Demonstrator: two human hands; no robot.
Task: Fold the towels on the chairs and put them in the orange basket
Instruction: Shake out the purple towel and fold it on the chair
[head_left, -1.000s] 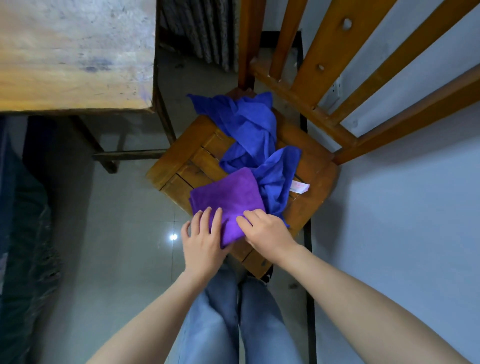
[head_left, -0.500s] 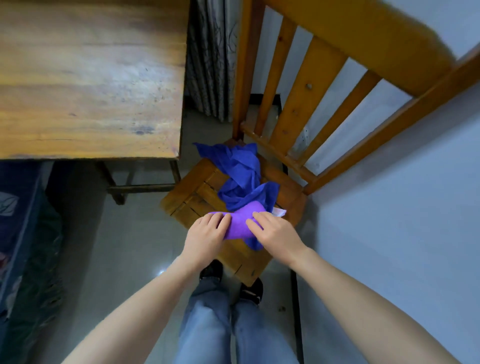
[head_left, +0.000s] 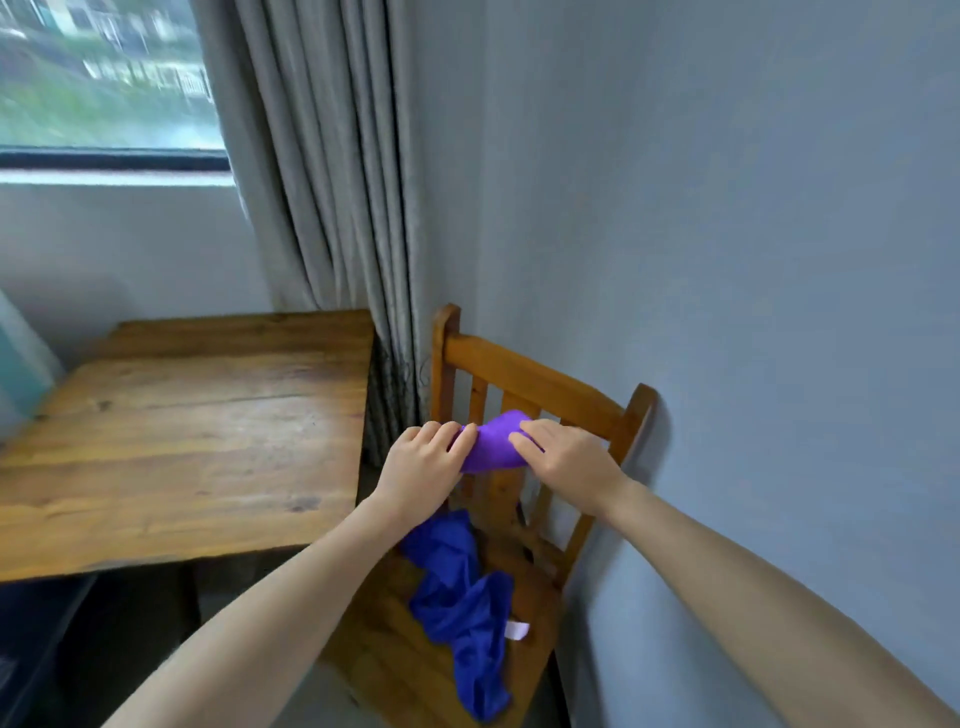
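In the head view, your two hands meet just right of the middle of the frame, in front of the chair's backrest. Your left hand (head_left: 423, 460) has its grip clenched on the left end of the folded purple towel (head_left: 493, 441), fingers curled over the cloth, and your right hand (head_left: 563, 460) has its grip closed on the right end, its fingers (head_left: 527, 434) laid across the top. The purple towel bulges up between the two hands as a small thick bundle, held in the air clear of the seat, and it covers part of the backrest slats behind it. Below your hands, in the lower middle of the frame, the blue towel (head_left: 462, 597) lies crumpled and unfolded on the seat of the wooden chair (head_left: 524, 371), running from near the backrest down to the front edge of the seat, where one end hangs over. A small white tag (head_left: 517, 630) shows at the towel's right side. The chair stands against the pale blue wall (head_left: 753, 260) that fills the right of the frame. At the left middle sits the wooden bench (head_left: 182, 441), its top bare, with its right edge near the chair. A grey curtain (head_left: 322, 182) hangs from the upper middle down behind the bench and chair, and a window (head_left: 104, 78) fills the upper left corner. The orange basket is out of this view.
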